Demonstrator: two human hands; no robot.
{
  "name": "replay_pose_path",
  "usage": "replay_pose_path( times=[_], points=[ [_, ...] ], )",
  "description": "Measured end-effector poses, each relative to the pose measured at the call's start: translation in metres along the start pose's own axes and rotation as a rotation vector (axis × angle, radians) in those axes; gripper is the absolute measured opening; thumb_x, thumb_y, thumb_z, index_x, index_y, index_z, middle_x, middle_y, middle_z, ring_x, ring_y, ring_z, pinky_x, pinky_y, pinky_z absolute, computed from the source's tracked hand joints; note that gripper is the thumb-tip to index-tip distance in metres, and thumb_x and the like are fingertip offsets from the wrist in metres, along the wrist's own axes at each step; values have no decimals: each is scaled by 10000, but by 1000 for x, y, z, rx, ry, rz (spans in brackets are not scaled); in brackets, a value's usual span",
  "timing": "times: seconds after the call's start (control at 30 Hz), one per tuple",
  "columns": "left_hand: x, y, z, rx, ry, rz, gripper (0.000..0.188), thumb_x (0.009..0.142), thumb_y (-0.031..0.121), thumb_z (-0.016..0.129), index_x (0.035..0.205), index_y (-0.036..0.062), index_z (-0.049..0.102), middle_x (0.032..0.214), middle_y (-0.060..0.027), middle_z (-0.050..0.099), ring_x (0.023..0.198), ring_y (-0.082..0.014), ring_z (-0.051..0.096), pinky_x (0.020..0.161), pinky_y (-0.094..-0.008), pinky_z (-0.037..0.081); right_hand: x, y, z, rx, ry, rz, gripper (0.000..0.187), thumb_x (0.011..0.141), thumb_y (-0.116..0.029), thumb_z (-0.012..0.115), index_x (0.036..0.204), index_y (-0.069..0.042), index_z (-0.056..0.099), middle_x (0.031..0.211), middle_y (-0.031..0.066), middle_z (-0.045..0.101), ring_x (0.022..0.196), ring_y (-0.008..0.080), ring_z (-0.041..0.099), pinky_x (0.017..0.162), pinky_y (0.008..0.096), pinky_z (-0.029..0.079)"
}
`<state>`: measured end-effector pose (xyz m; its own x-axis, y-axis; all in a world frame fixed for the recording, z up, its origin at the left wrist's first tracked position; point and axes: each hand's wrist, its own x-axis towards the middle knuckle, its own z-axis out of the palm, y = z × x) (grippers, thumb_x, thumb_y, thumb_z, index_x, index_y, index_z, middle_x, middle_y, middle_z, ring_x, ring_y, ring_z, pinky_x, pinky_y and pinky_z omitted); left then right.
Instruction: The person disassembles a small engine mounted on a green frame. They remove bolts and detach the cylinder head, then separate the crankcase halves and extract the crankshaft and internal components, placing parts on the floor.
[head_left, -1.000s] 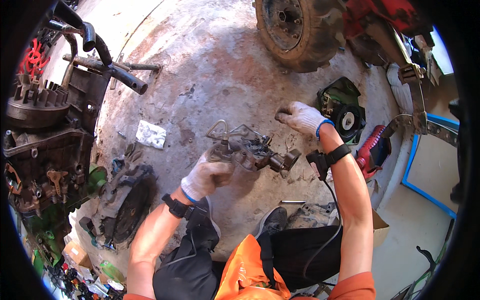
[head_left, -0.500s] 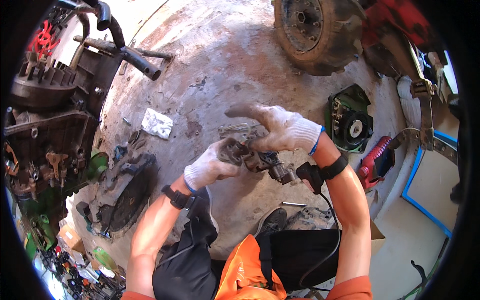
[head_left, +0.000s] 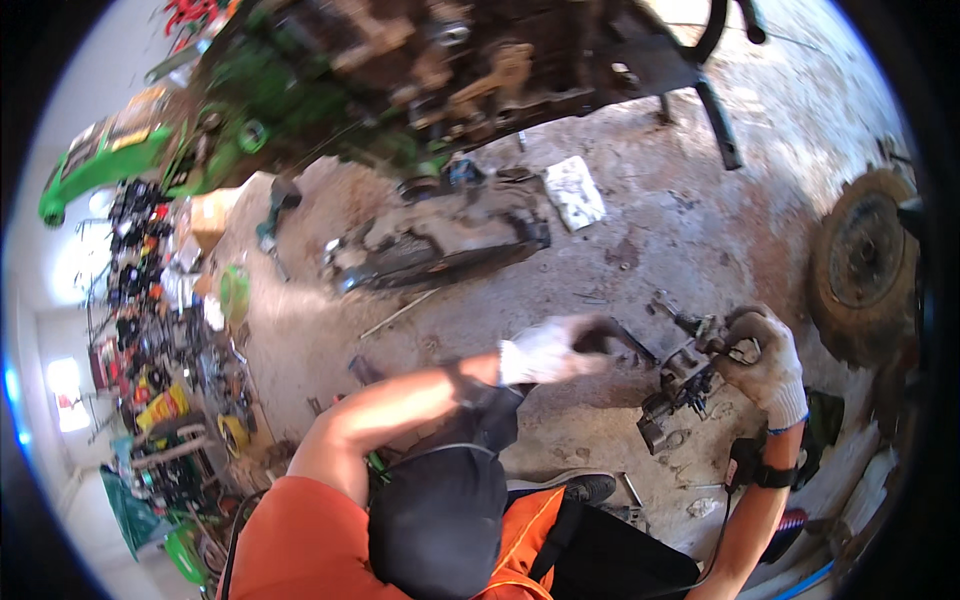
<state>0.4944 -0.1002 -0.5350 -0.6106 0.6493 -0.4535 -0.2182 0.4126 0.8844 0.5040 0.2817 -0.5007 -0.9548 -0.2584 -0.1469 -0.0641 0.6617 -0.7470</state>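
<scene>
My right hand [head_left: 768, 365], in a soiled white work glove, grips a greasy metal engine part [head_left: 685, 368] with several stubs and small fittings. The part is held above the floor, in front of my knees. To its left, my gloved left hand [head_left: 555, 350] is apart from it, slightly blurred, with thumb and fingers curved but spread. A thin dark shape lies between the left fingertips and the part; I cannot tell whether it is a rod or a finger. Nothing else shows in the left hand.
A large greasy engine block [head_left: 400, 80] with green parts stands across the top. Below it lie a dark metal cover [head_left: 450, 235], a white rag [head_left: 575, 193] and a thin rod [head_left: 398, 313]. A tyred wheel [head_left: 860, 260] stands at right. Cluttered tools and parts [head_left: 150, 300] line the left.
The view has swung left, bringing the engine block across the top. My left hand has let go of the metal part and moved left of it; my right hand now holds it alone.
</scene>
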Motion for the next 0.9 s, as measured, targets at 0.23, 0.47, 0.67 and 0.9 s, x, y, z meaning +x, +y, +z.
replay_pose_path(
  times=[0.23,0.47,0.67,0.9],
  points=[
    [-200,-141,-114,-28,501,-564,308,1099,199,618,1228,-28,781,1070,-149,806,958,-261,763,898,-374,617,-10,32,0,10,87,56,271,687,-15,832,885,3,648,1089,129,681,1012,272,686,911,364,551],
    [-350,-226,-92,281,655,-1090,482,988,377,669,1340,64,772,1368,-243,751,1324,-416,691,1136,-468,539,-14,30,-6,-3,107,46,276,725,27,826,933,2,646,1087,116,677,1002,239,665,923,360,541],
    [-321,-259,-51,430,479,-1023,491,995,358,723,1312,-17,749,1327,-289,753,1291,-445,702,1123,-485,547,-20,22,-13,-33,115,106,323,733,-11,875,986,-9,673,1046,90,685,952,219,674,889,353,556],
    [-216,-191,-53,546,405,-697,356,1001,312,697,1235,60,784,1232,-247,788,1182,-431,746,1028,-502,585,-41,10,-28,-104,137,173,311,734,-63,906,928,-16,668,941,109,678,868,268,671,831,380,556]
  ],
)
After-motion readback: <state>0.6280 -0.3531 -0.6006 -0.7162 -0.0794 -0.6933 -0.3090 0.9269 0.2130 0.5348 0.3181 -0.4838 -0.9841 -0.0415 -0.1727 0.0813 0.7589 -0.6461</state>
